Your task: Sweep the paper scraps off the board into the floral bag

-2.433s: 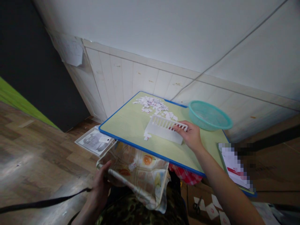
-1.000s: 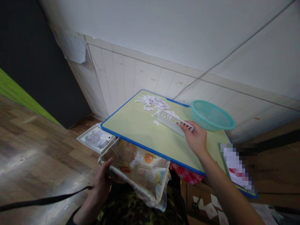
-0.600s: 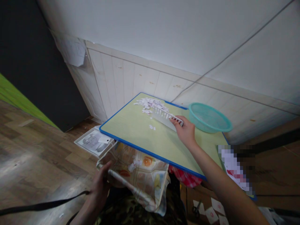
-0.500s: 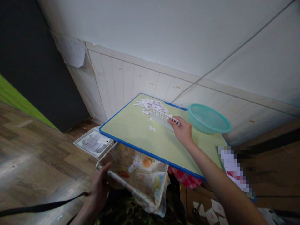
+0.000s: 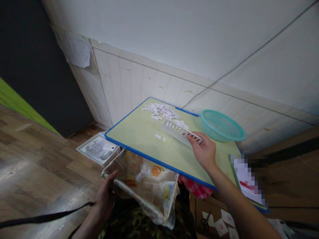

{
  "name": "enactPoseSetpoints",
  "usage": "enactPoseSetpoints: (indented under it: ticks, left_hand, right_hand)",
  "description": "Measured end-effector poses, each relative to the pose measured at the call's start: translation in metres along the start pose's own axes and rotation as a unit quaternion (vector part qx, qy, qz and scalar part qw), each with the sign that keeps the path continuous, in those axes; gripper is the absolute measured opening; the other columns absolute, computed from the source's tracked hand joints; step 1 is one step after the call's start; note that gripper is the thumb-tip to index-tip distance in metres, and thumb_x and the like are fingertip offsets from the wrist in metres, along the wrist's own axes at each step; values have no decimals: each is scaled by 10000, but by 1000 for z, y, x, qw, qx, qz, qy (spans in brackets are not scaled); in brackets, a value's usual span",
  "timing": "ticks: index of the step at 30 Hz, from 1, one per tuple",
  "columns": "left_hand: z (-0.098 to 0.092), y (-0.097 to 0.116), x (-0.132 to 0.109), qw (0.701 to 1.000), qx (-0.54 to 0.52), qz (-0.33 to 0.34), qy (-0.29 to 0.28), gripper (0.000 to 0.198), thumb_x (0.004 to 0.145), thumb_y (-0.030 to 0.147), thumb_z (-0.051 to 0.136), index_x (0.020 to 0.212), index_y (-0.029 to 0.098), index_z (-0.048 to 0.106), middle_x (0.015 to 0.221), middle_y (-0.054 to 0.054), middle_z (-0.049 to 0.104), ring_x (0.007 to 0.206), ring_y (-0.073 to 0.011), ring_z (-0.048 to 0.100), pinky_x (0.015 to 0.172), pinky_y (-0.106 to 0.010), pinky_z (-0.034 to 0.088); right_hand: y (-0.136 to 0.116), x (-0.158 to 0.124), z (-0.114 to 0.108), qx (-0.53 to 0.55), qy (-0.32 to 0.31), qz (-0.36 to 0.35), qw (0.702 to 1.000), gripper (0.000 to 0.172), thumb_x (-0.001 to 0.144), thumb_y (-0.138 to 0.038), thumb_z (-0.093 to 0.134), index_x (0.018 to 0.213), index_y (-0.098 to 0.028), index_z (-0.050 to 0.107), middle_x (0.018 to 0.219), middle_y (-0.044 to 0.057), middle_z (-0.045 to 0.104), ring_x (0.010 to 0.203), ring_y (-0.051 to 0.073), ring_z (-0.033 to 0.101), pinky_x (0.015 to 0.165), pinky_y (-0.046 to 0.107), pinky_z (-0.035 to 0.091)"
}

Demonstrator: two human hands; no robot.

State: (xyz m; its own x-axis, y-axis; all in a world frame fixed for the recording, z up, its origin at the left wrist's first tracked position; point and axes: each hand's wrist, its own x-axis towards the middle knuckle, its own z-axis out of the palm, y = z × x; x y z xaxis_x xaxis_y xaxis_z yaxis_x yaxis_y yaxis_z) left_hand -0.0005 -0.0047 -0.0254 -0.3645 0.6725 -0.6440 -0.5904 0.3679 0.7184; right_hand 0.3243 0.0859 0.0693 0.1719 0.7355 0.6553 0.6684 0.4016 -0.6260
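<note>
My right hand is closed round the near end of a white slotted plastic strip, held on edge over the pale green tabletop. Beyond it lies a spread pile of white paper scraps, with a smaller clump beside the strip's far side. A few loose scraps rest on this side. My left hand grips the left rim of a fruit-printed tray, tilted under the table's front edge. Some white scraps lie in the tray. The left fingers are partly hidden beneath it.
A turquoise basin stands at the table's back right. White papers, partly pixelated, lie at its right edge. Below are scissors and printed cards. An open white box sits left. The panelled wall borders the back.
My right hand has drawn the slotted strip toward the right and nearer to me, away from the pile, uncovering a clump of scraps. My left hand and the tray have barely moved.
</note>
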Motion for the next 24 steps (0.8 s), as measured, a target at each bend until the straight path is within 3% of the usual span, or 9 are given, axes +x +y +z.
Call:
enactPoseSetpoints:
  ticks: [7,14,19,24]
  left_hand:
    - [8,8,-9,1000,5,-20,12,201,851,228,651,1010,144,742,930,-94,778,833,-281,739,602,-350,589]
    - [4,4,-5,1000,2,-11,0,217,847,239,656,1021,153,754,984,-98,787,916,-297,745,643,-364,610]
    - [2,2,-2,1000,2,-8,6,196,867,228,651,1021,155,748,984,-86,786,849,-269,741,591,-335,598]
    - [5,5,-5,1000,1,-12,2,180,856,216,653,993,144,745,907,-84,790,765,-267,742,586,-351,603]
  right_hand:
    - [5,1,-18,-23,-19,-3,1000,252,879,-453,778,906,-206,821,821,41,808,634,173,678,589,282,512]
    - [1,-8,-25,-34,-29,-14,999,215,877,-429,784,880,-218,827,785,27,808,601,164,682,570,264,515]
    - [5,1,-21,-32,-54,-21,998,204,894,-409,767,903,-214,828,838,37,821,651,173,705,606,267,519]
    - [15,25,-3,-25,-67,-24,997,228,898,-422,753,939,-210,826,875,40,823,696,180,713,645,277,519]
